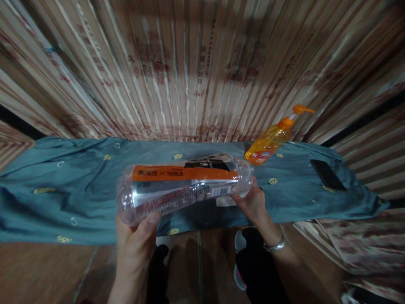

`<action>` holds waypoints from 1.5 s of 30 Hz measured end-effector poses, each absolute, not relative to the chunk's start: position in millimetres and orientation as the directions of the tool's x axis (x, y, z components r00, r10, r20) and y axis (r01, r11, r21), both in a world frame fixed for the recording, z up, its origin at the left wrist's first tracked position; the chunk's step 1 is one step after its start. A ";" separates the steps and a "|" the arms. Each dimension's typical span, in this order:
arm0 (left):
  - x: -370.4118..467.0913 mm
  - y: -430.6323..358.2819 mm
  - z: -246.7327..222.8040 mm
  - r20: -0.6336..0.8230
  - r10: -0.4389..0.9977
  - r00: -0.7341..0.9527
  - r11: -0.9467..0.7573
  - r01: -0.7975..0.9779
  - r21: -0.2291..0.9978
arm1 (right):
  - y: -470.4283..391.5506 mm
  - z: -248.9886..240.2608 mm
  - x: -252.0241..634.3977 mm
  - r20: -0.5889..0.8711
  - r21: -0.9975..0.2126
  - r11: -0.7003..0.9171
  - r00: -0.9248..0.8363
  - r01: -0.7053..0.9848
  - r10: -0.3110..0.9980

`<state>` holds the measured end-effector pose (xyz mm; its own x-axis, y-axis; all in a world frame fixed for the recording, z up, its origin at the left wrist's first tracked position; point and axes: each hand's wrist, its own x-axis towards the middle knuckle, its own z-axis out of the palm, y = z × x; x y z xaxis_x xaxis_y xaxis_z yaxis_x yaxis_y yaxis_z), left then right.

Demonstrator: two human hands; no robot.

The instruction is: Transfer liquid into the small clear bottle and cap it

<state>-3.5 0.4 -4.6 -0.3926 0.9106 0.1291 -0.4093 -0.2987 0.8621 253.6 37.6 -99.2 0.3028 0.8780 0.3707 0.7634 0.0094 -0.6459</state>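
Observation:
A large clear plastic bottle (186,181) with an orange, black and silver label lies sideways in the air, held between my two hands above the cloth. My left hand (136,232) is closed around its base, thumb on the near side. At the neck end, my right hand (253,200) grips the bottle from below and behind; some of its fingers are hidden. Whether a cap is on the neck I cannot make out. Beyond the right hand stands an orange pump bottle (267,141) with yellow liquid.
A teal patterned cloth (79,190) covers the long narrow surface. On its right part lies a black phone (327,174). Something white and flat (225,201) shows under the bottle's neck. Pleated curtains (196,76) hang behind and at the sides. Below is a tiled floor (186,261).

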 end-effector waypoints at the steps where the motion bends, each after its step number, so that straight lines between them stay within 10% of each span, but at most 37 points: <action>1: -3.8 0.7 -5.1 0.135 0.911 -0.389 -0.302 -0.408 0.862 | 37.5 -98.9 253.7 0.362 -0.648 0.002 0.305 0.762 0.881; 45: -5.9 -0.5 -2.6 0.133 0.926 -0.353 -0.268 -0.366 0.891 | 37.0 -92.5 252.4 0.329 -0.674 -0.008 0.310 0.739 0.892</action>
<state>-5.9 -0.5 -2.6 -0.3527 0.9262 0.1331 -0.3663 -0.2676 0.8912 252.4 37.0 -92.5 0.3100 0.8920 0.3291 0.7386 -0.0080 -0.6741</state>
